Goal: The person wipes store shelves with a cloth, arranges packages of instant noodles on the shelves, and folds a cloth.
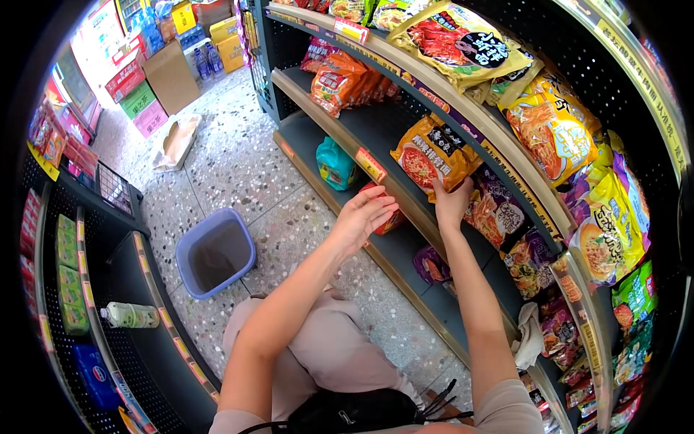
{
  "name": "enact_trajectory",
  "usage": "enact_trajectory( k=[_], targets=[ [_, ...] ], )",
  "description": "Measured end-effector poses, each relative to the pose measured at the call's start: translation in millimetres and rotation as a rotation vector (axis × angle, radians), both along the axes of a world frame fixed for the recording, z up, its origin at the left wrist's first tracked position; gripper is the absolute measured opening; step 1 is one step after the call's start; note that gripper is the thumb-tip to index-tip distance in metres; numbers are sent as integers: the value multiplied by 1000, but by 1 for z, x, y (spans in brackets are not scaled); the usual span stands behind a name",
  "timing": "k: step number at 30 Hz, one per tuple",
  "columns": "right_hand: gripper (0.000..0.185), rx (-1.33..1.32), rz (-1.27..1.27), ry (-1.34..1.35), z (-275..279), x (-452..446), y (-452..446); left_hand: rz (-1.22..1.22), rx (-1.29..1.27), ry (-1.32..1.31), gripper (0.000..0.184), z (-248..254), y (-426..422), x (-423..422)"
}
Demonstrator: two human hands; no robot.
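Note:
My right hand (pixel 453 201) grips the lower edge of an orange noodle packet (pixel 434 155) on the middle shelf, thumb and fingers closed on it. My left hand (pixel 363 218) hovers by the shelf's front edge, fingers stretched and holding nothing. Partly hidden behind it is a red package (pixel 391 219) on the bottom shelf. A teal package (pixel 335 165) stands further along that shelf, and a purple package (pixel 431 265) lies nearer to me. Dark purple noodle packets (pixel 495 208) lie just right of my right hand.
A blue bin (pixel 217 253) with dark water stands on the speckled floor. A whitish cloth (pixel 530 336) hangs at the right shelf. On the left rack lies a bottle (pixel 130 315). Cardboard boxes (pixel 171 78) stand at the back. Yellow noodle bags (pixel 463 43) overhang the upper shelf.

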State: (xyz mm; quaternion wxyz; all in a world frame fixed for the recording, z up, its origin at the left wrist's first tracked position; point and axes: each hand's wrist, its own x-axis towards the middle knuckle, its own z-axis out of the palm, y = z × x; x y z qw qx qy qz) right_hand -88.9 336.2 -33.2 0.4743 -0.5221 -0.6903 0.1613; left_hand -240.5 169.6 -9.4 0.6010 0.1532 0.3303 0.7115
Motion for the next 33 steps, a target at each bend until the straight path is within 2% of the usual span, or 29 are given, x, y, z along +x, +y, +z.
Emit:
enact_trajectory(
  k=[4, 7, 10, 13, 16, 21, 22, 25, 33],
  targets=[
    [67, -53, 45, 66, 2, 1, -4, 2, 18, -4, 32, 0, -3, -1],
    [64, -147, 153, 234, 9, 4, -16, 15, 6, -9, 32, 3, -10, -5],
    [57, -171, 125, 284, 17, 2, -36, 50, -13, -37, 32, 3, -23, -9],
    [52, -50, 167, 208, 21, 4, -58, 96, -5, -62, 32, 4, -38, -13],
    [48, 98, 303, 185, 29, -1, -81, 136, 10, -75, 31, 10, -54, -15],
    [46, 47, 590, 273, 32, -33, -119, 223, 52, -119, 31, 25, -88, -15],
    [41, 51, 621, 310, 33, -43, -128, 241, 62, -118, 31, 27, -95, -15],
    [42, -138, 811, 440, 33, -70, -154, 301, 84, -108, 32, 30, -121, -18],
    [42, -322, 1193, 469, 41, -148, -228, 563, 150, -47, 32, 42, -217, -41]
  ],
)
